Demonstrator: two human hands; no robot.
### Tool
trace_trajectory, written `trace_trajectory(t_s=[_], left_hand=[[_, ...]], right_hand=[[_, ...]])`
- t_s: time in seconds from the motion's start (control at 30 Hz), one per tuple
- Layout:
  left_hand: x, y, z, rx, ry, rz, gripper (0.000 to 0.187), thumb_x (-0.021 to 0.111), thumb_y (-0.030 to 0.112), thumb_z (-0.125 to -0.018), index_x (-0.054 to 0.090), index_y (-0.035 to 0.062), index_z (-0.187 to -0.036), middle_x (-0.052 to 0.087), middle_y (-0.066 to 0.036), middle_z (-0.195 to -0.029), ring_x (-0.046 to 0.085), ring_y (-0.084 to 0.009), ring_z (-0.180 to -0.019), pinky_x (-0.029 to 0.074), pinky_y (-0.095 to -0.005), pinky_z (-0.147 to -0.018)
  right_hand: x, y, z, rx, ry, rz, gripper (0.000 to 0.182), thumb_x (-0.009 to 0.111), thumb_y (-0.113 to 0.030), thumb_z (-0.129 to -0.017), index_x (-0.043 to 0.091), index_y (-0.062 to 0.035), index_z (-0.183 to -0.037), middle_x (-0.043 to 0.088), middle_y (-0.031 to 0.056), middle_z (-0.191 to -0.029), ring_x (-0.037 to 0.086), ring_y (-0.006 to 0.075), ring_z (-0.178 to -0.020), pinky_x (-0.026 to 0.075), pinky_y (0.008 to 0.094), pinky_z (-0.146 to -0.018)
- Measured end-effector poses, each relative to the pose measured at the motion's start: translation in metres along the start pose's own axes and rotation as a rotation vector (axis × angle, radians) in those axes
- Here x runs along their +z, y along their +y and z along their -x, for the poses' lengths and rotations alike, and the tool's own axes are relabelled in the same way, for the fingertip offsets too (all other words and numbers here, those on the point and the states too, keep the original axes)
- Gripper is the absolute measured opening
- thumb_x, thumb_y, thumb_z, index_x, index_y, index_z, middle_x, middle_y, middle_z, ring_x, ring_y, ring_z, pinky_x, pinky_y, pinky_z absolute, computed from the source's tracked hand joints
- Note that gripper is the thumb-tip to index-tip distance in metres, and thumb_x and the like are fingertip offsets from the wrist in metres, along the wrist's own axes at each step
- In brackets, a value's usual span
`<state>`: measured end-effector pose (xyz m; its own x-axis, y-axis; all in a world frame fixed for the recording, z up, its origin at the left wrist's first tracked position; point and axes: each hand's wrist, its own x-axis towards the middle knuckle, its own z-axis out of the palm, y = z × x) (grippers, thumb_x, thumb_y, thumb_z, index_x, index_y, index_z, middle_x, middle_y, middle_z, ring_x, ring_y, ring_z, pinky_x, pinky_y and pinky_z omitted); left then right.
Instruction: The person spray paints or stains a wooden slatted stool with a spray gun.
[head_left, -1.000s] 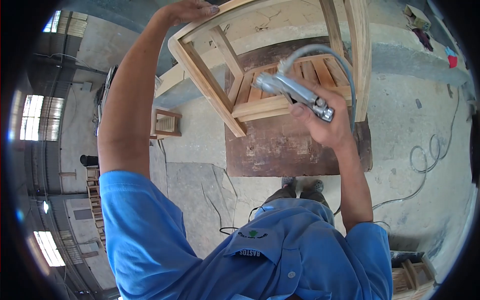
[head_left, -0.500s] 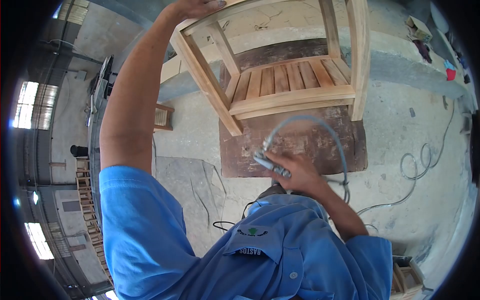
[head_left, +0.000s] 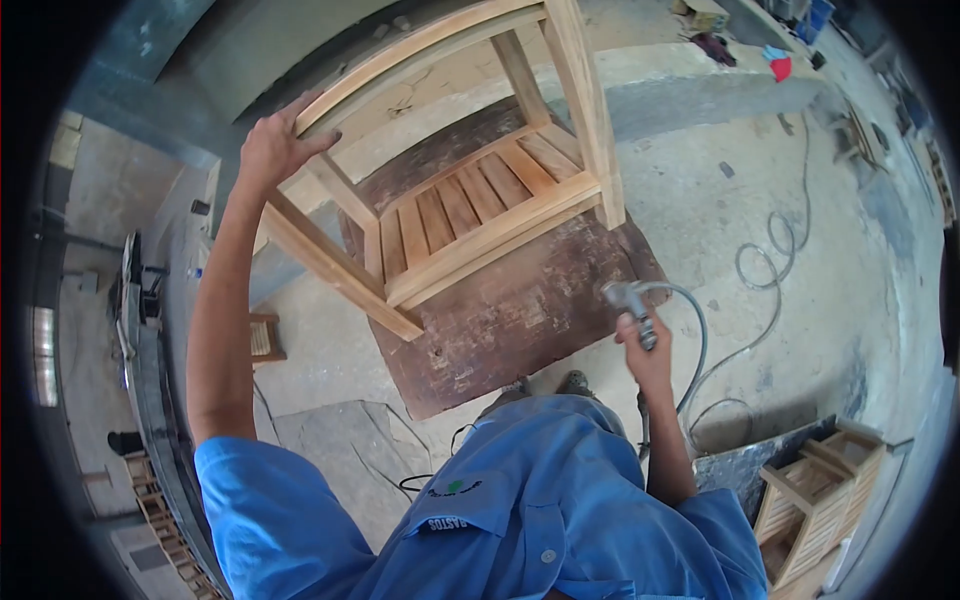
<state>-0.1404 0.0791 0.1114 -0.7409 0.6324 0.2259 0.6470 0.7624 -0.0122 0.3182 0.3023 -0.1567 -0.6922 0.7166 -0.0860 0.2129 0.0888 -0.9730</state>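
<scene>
Wooden frame (head_left: pixel 500 242) sits on the bench (head_left: pixel 500 330). Left hand (head_left: pixel 268 152) grips its top rail, likely steadying it. Right hand (head_left: pixel 650 365) grasps the spray gun (head_left: pixel 631 304) right of the frame, apparently keeping the hose (head_left: pixel 704 335) clear.

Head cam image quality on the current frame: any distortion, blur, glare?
Head view: strong fisheye, black vignette in the corners, row of wooden pieces at lower left bowed. Head view: spray gun in the right hand looks soft, probably motion; slatted wooden frame reads clearer. Head view: window at far left nearly washed out.
</scene>
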Motion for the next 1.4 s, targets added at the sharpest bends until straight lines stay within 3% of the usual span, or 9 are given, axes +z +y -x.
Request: trace_trajectory(t_s=[0.1, 0.13, 0.23, 0.3, 0.57, 0.83, 1.03, 1.3, 1.4], left_hand=[[0.000, 0.012, 0.010, 0.000, 0.048, -0.053, 0.071, 0.075, 0.053, -0.076, 0.059, 0.0282, -0.140, 0.074, -0.014, -0.107, 0.070, -0.0347, -0.100, 0.055, -0.0457, -0.089], [-0.004, 0.016, 0.013, -0.043, 0.042, -0.079, 0.069, 0.075, 0.051, -0.077, 0.059, 0.0266, -0.140, 0.074, -0.014, -0.105, 0.071, -0.0342, -0.098, 0.055, -0.0449, -0.089], [0.004, 0.004, 0.006, -0.007, 0.088, -0.081, 0.070, 0.075, 0.058, -0.076, 0.060, 0.0310, -0.139, 0.075, -0.014, -0.106, 0.071, -0.0351, -0.098, 0.056, -0.0465, -0.087], [0.007, -0.003, -0.002, 0.024, 0.098, -0.068, 0.070, 0.075, 0.058, -0.076, 0.060, 0.0309, -0.139, 0.075, -0.014, -0.105, 0.071, -0.0351, -0.098, 0.056, -0.0464, -0.087], [0.011, -0.010, -0.029, 0.032, 0.057, -0.100, 0.070, 0.073, 0.058, -0.078, 0.061, 0.0228, -0.138, 0.073, -0.016, -0.114, 0.069, -0.0346, -0.108, 0.054, -0.0461, -0.093], [0.020, -0.034, -0.062, 0.034, 0.003, -0.123, 0.074, 0.071, 0.057, -0.079, 0.060, 0.0134, -0.138, 0.070, -0.022, -0.118, 0.067, -0.0377, -0.112, 0.052, -0.0487, -0.095], [0.031, -0.053, -0.075, 0.063, 0.085, -0.152, 0.081, 0.072, 0.063, -0.078, 0.059, 0.0132, -0.140, 0.070, -0.021, -0.118, 0.067, -0.0378, -0.112, 0.052, -0.0484, -0.094], [0.013, -0.034, -0.049, 0.045, 0.063, -0.192, 0.084, 0.074, 0.061, -0.076, 0.058, 0.0081, -0.140, 0.070, -0.024, -0.114, 0.068, -0.0375, -0.110, 0.053, -0.0483, -0.094], [0.004, -0.025, -0.035, 0.175, 0.065, -0.168, 0.083, 0.077, 0.057, -0.076, 0.058, 0.0072, -0.139, 0.071, -0.025, -0.111, 0.069, -0.0379, -0.107, 0.054, -0.0480, -0.092]], right_hand=[[-0.016, -0.023, 0.012, 0.075, 0.203, -0.101, 0.048, 0.069, -0.033, -0.097, 0.063, 0.0016, -0.129, 0.064, 0.0020, -0.078, 0.060, 0.0098, -0.068, 0.049, 0.0264, -0.063], [-0.015, -0.029, 0.015, -0.045, 0.251, -0.084, 0.041, 0.061, -0.039, -0.101, 0.066, -0.0014, -0.116, 0.067, 0.0039, -0.076, 0.059, 0.0066, -0.059, 0.040, 0.0224, -0.045], [-0.018, -0.058, 0.027, -0.153, 0.311, -0.076, 0.046, 0.061, -0.041, -0.101, 0.064, -0.0001, -0.123, 0.067, 0.0042, -0.078, 0.058, 0.0066, -0.060, 0.040, 0.0220, -0.045], [-0.016, -0.078, 0.036, -0.181, 0.340, -0.082, 0.049, 0.070, -0.029, -0.097, 0.061, 0.0037, -0.132, 0.068, 0.0071, -0.086, 0.063, 0.0128, -0.076, 0.052, 0.0277, -0.071], [0.013, -0.074, 0.099, -0.197, 0.244, -0.064, 0.049, 0.073, -0.025, -0.093, 0.062, 0.0058, -0.129, 0.073, 0.0133, -0.095, 0.067, 0.0148, -0.087, 0.053, 0.0299, -0.079], [0.034, -0.062, 0.123, -0.266, 0.455, 0.078, 0.048, 0.077, -0.014, -0.085, 0.064, -0.0007, -0.129, 0.073, 0.0210, -0.098, 0.073, 0.0272, -0.082, 0.055, 0.0333, -0.075], [0.059, -0.045, 0.109, -0.173, 0.505, 0.216, 0.048, 0.078, -0.025, -0.085, 0.066, -0.0055, -0.128, 0.072, 0.0212, -0.090, 0.073, 0.0335, -0.078, 0.055, 0.0371, -0.068], [0.077, -0.036, 0.098, -0.144, 0.495, 0.111, 0.046, 0.077, -0.030, -0.088, 0.068, -0.0042, -0.125, 0.072, 0.0204, -0.087, 0.073, 0.0335, -0.077, 0.054, 0.0368, -0.066], [0.088, -0.038, 0.094, -0.139, 0.482, 0.033, 0.045, 0.076, -0.028, -0.089, 0.067, -0.0036, -0.125, 0.073, 0.0202, -0.087, 0.074, 0.0300, -0.078, 0.054, 0.0349, -0.067]])
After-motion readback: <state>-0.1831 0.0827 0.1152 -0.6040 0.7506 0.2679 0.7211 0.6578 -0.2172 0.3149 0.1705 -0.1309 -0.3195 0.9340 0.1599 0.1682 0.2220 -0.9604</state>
